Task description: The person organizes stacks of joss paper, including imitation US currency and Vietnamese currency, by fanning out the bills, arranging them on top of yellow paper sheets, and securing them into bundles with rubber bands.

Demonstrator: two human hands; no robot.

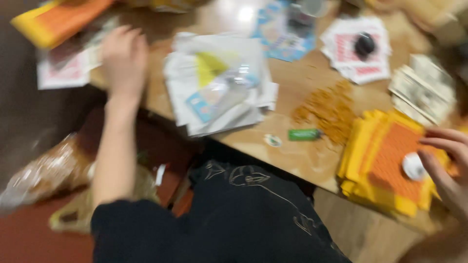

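The picture is blurred by motion. My left hand [123,56] reaches out over the left end of the wooden table [297,146], fingers spread, above printed red-and-white sheets [63,73]. It holds nothing that I can see. My right hand [446,163] rests at the right edge on a stack of yellow-and-orange packets [380,165], fingers bent next to a small white round thing [413,166]. A pile of white plastic bags and papers [219,83] lies between the hands.
A heap of small orange-brown pieces [329,109], a green wrapper [303,135] and a round sticker [273,140] lie mid-table. Red-and-white sheets under a black object [364,45] sit at the back, more stacked cards [424,90] at right, orange packets [53,22] far left. Bags [44,170] on the floor.
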